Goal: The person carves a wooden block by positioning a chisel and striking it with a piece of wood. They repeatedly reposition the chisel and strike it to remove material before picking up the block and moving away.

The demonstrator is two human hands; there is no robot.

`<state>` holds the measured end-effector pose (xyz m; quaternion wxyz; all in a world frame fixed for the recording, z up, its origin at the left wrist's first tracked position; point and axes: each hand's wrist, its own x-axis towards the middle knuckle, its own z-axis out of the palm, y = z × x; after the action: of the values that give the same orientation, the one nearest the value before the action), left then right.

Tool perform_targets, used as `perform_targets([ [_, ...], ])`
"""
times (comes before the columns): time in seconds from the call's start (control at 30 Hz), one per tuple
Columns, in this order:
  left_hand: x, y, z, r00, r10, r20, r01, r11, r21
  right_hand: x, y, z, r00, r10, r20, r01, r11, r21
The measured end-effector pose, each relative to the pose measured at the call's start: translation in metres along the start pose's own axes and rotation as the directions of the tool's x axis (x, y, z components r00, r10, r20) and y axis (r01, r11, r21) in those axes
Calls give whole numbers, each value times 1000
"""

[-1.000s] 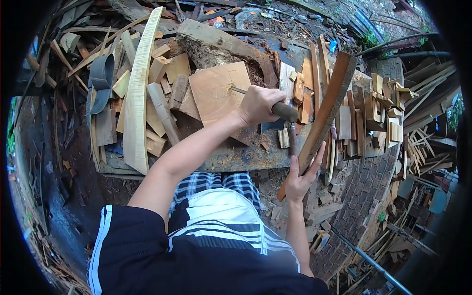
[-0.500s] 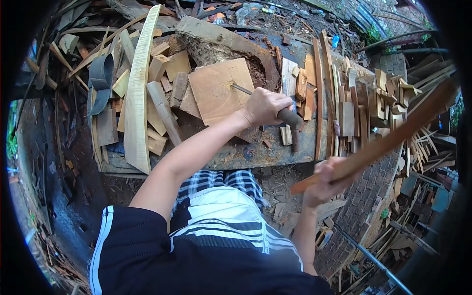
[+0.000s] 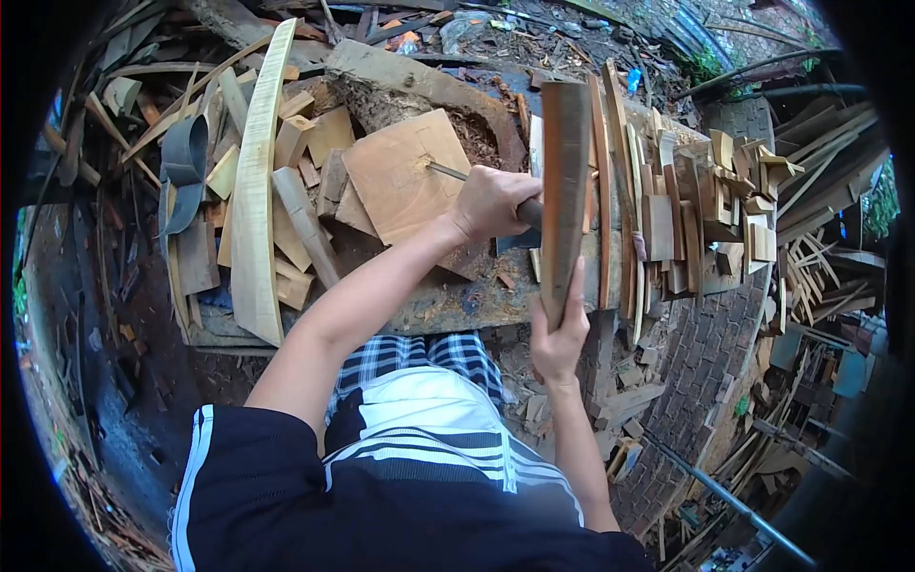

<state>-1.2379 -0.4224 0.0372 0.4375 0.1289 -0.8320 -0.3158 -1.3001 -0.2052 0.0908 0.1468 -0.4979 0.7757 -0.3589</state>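
Observation:
My left hand (image 3: 494, 203) is closed round the handle of a chisel (image 3: 447, 172). The chisel slants down to the left, its tip at a small rough notch in a flat square wooden board (image 3: 393, 191) marked with faint pencil lines. A long wooden bat (image 3: 566, 172) stands up from my right hand (image 3: 560, 341), whose fingers wrap its narrow lower end, the index finger lying along its side. In this view the bat overlaps the butt of the chisel handle and hides it.
The board lies on offcuts on a worn workbench (image 3: 448, 313). A long pale plank (image 3: 259, 191) and a dark curved strip (image 3: 183, 172) are at the left. A hollowed log (image 3: 410, 76) lies behind. Upright strips and stacked wood pieces (image 3: 658, 229) line the right side.
The bat has swung in from the right and now stands across the end of the chisel handle. My left hand still holds the chisel at the board's notch.

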Motion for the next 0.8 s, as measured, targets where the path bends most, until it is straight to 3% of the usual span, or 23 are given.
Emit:
perform_targets([
  [0.07,0,-4,-2,999,20,-43,-21,1000,-6,4,-17,-7,976,-76,-202,96,991,94],
  [0.1,0,-5,-3,999,13,-52,-14,999,-30,-3,-13,-3,932,-41,-361,118,974,193],
  [0.2,1,-4,-5,994,-62,-85,59,997,-46,-1,-11,3,979,-47,-197,76,987,144],
  [0.23,3,-4,-5,995,-50,-87,45,998,-52,8,-13,5,996,-62,-66,63,998,9],
  [0.27,3,-6,-7,995,-67,-69,63,997,-54,5,-13,4,998,54,-41,-48,991,126],
  [0.33,3,-16,-18,994,-95,-58,93,995,-34,10,-16,0,990,-33,-135,61,975,212],
  [0.37,7,-24,-23,982,-137,-127,124,986,-109,7,-17,0,991,-21,-129,48,975,216],
  [0.43,23,-35,-34,907,-232,-351,165,964,-210,7,-13,-5,964,192,-185,-95,895,436],
  [0.47,32,-38,-42,821,-283,-497,186,954,-237,10,-14,-10,961,199,-194,-99,898,429],
  [0.53,36,-46,-62,738,-409,-537,312,912,-265,21,-20,-18,972,-68,-225,67,998,-11],
  [0.57,37,-49,-65,738,-405,-540,311,914,-261,18,-24,-17,975,34,-220,0,988,153],
  [0.67,36,-47,-70,744,-446,-498,336,894,-297,6,-13,-16,967,-9,-254,53,985,166],
  [0.73,42,-26,-61,852,-222,-474,126,966,-227,2,-14,-16,971,27,-236,24,977,212],
  [0.8,33,-17,-48,939,-120,-323,54,977,-206,5,-19,-14,967,-47,-250,66,995,69],
])
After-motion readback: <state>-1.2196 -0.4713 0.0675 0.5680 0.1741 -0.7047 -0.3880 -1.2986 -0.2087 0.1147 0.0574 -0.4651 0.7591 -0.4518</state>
